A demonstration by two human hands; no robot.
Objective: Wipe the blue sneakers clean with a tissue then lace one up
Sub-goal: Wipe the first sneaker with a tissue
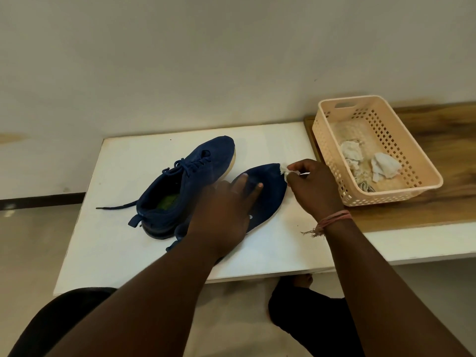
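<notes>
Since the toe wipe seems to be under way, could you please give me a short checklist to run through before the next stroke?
1. Small white tissue wad pinched in right hand: ok.
2. Tissue touching the toe of the nearer dark blue suede sneaker: ok.
3. Left hand pressing that sneaker flat on the white table: ok.
4. Farther blue laced sneaker out of the wiping path: ok.
5. Peach plastic basket with used tissues within reach: ok.
6. Nearer sneaker's laces present: cannot tell, hidden by the hand.
</notes>
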